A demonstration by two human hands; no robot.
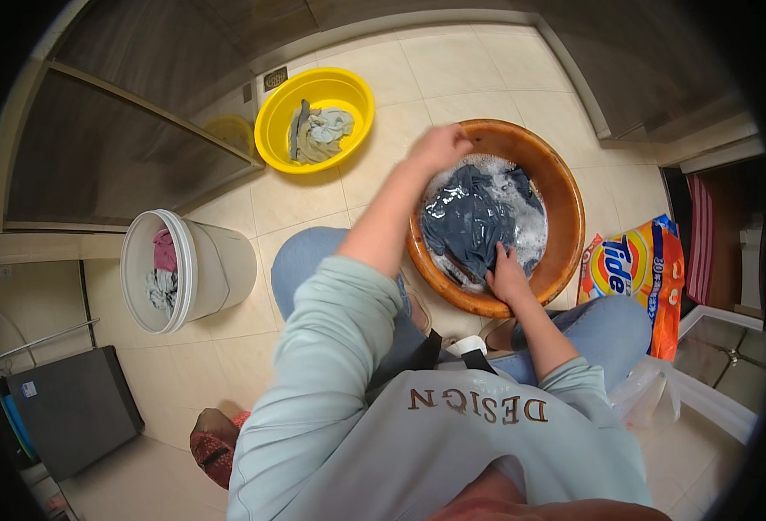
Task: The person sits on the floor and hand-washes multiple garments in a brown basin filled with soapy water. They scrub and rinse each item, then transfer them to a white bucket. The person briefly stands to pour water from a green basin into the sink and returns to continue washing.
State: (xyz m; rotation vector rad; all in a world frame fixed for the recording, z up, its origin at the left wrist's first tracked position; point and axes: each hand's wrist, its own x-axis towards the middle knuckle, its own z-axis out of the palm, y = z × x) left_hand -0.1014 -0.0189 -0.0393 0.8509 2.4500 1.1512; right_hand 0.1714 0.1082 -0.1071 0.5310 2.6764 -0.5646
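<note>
Dark blue-grey wet cloth (470, 211) lies in soapy water with white suds in a large brown basin (562, 202) in front of me. My left hand (444, 146) is over the basin's far left rim, its fingers curled and blurred; whether it holds anything is unclear. At the near side of the water, my right hand (508, 277) has its fingers at the cloth's lower edge, apparently gripping it. The cloth is bunched and partly under water, and a second dark piece shows at the far right of the suds.
A yellow basin (269, 137) with damp cloths stands beyond, to the left. A white bucket (223, 267) holding pink and patterned cloth is at my left. An orange Tide detergent bag (630, 267) stands right of the brown basin. A floor drain (276, 79) lies near the glass partition.
</note>
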